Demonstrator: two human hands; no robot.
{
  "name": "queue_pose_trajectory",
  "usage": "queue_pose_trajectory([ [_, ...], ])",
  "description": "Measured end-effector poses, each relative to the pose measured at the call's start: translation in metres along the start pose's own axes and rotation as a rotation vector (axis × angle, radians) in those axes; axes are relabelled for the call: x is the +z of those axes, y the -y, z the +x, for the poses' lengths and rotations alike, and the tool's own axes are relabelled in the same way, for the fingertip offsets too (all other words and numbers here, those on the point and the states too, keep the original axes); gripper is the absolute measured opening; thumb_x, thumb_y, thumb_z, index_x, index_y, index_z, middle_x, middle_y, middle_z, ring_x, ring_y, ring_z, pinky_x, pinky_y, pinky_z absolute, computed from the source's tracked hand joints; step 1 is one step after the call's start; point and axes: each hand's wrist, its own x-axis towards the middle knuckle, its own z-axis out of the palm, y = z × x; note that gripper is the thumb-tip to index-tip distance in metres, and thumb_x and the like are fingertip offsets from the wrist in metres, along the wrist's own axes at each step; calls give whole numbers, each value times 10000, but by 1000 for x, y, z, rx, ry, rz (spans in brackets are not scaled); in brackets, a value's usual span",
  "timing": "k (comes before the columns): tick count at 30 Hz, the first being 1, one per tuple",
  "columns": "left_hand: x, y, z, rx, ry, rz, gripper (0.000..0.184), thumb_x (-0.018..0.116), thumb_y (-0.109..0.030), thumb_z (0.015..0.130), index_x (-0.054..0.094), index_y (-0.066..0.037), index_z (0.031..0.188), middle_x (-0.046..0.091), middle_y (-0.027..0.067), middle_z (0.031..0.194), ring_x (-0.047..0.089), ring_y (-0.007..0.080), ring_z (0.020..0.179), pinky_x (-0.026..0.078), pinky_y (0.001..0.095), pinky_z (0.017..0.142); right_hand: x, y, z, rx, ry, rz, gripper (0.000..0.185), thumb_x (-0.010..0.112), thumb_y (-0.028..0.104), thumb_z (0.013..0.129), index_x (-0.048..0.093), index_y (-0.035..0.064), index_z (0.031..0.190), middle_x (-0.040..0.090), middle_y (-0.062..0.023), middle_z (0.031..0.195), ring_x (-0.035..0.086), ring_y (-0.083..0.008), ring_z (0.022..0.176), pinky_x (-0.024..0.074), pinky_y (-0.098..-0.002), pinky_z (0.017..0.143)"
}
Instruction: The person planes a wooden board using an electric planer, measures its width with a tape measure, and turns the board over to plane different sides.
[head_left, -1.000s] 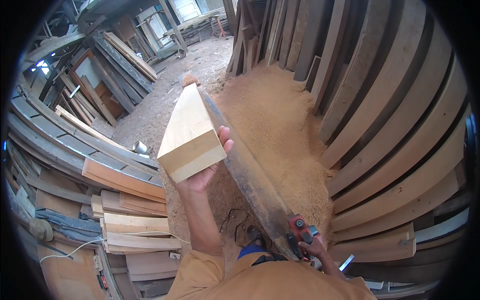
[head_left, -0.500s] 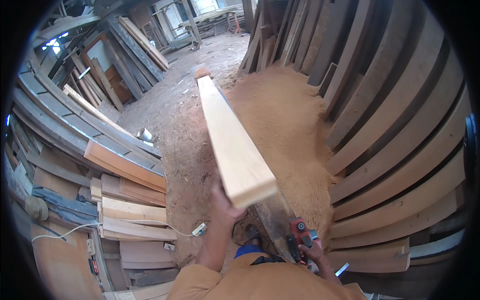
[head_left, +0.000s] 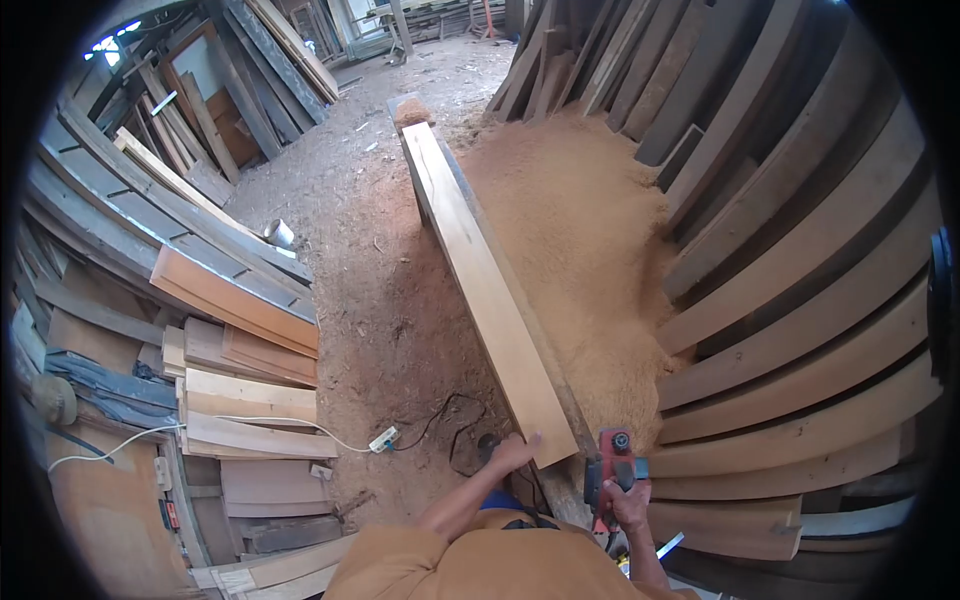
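Note:
A long pale wooden board (head_left: 490, 295) lies flat on a narrow dark bench (head_left: 562, 490) that stretches away from me. My left hand (head_left: 514, 452) is at the board's near left corner, its fingers on the edge and top; it grips the board there. To the right of the board's near end, my right hand (head_left: 629, 503) is wrapped round the handle of a red and black power planer (head_left: 607, 478). The planer is beside the board's near end, over the bench's right side.
Sawdust (head_left: 570, 230) covers the ground right of the bench. Planks (head_left: 800, 370) lean along the right side. Stacked boards (head_left: 250, 420) lie at the left. A power strip (head_left: 383, 439) with cables rests on the ground, and a can (head_left: 279, 233) stands farther off.
The board's near end has come down from my raised left hand onto the bench, and now lies flat. My left hand has moved down and right. The planer, still in my right hand, appears more upright.

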Motion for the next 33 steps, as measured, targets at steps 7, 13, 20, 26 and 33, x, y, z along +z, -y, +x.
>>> queue_pose_trajectory([
  [7, -5, 8, 7, 142, 54, 311, 746, 489, -693, 963, 762, -1, 911, 762, 151, 831, 738, 293, 722, 592, 424, 719, 30, 64, 10, -97, -10, -13, 203, 738, 182, 885, 643, 9, 932, 599, -5, 688, 576, -104, 525, 483, -278, 474],
  [13, 25, 56, 16, 712, 452, 375, 448, 709, -447, 894, 752, -61, 1117, 780, 138, 1035, 740, 277, 925, 572, 426, 845, 88, 139, 39, -182, 79, 71, 294, 593, 294, 1019, 635, 6, 1061, 610, -11, 723, 580, -102, 559, 481, -278, 513],
  [20, 25, 109, 8, 581, 523, 284, 407, 751, -385, 845, 741, -132, 1163, 764, 126, 1077, 722, 298, 1053, 544, 472, 895, 149, 178, 88, -213, 308, 210, 360, 496, 353, 1072, 639, 23, 1056, 618, -22, 716, 590, -100, 570, 475, -270, 521],
  [26, -70, 181, 0, 426, -43, 477, 294, 725, -305, 765, 737, -89, 965, 732, 208, 911, 708, 418, 863, 558, 523, 762, 169, 155, 89, -147, 367, 37, 267, 566, 264, 1014, 652, 25, 930, 609, -16, 660, 594, -108, 543, 493, -282, 521],
  [33, -81, 223, -19, 52, -364, 328, 444, 819, -456, 771, 726, -42, 903, 694, 276, 1090, 673, 452, 1004, 543, 502, 876, 173, 98, 105, -169, 480, -71, 318, 605, 328, 1011, 638, 13, 1001, 614, -37, 696, 609, -141, 603, 511, -316, 569],
])
